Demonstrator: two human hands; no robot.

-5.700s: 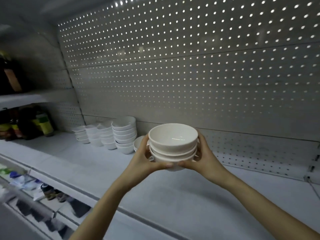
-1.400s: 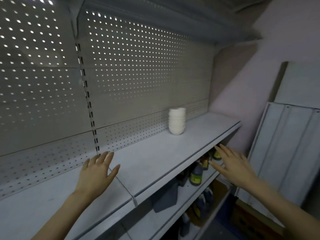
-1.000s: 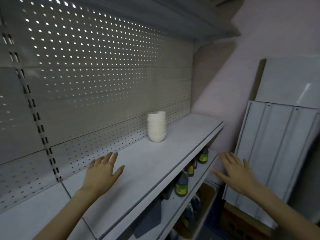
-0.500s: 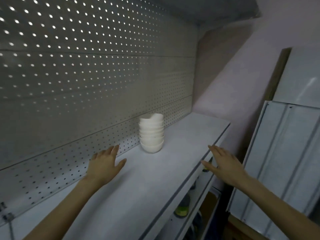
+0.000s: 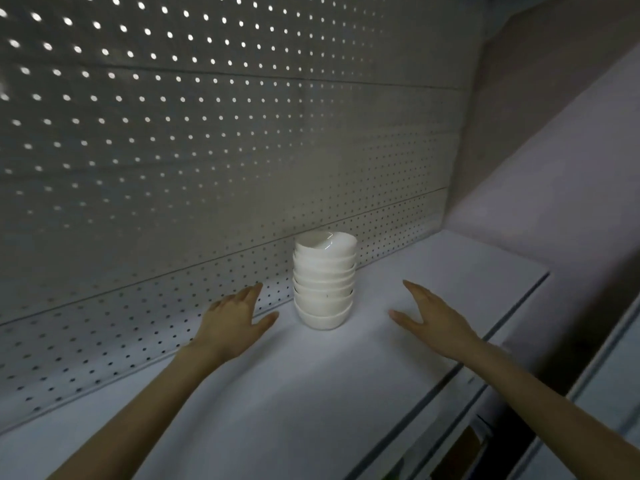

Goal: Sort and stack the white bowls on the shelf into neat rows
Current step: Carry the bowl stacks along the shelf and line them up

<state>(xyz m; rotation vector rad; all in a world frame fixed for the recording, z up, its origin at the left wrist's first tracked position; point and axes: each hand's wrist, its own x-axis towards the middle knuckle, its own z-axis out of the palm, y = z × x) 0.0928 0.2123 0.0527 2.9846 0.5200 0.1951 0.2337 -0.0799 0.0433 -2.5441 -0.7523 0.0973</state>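
Note:
A single stack of several white bowls [image 5: 325, 282] stands on the white shelf [image 5: 433, 271], close to the perforated back panel. The top bowl sits slightly tilted. My left hand [image 5: 232, 318] hovers just left of the stack, fingers spread, holding nothing, with a small gap to the bowls. To the stack's right my right hand [image 5: 433, 317] is likewise open and empty, a little farther from it. Both palms face the stack.
The perforated metal back panel [image 5: 207, 150] runs behind the shelf. A pinkish wall [image 5: 540, 174] closes the shelf's right end. The shelf's front edge [image 5: 460, 365] runs diagonally at lower right, with a pale panel [image 5: 602, 382] beyond it.
I have moved closer to the stack of bowls. Both empty hands have reached forward and now flank it; the right hand came in over the shelf from beyond its front edge.

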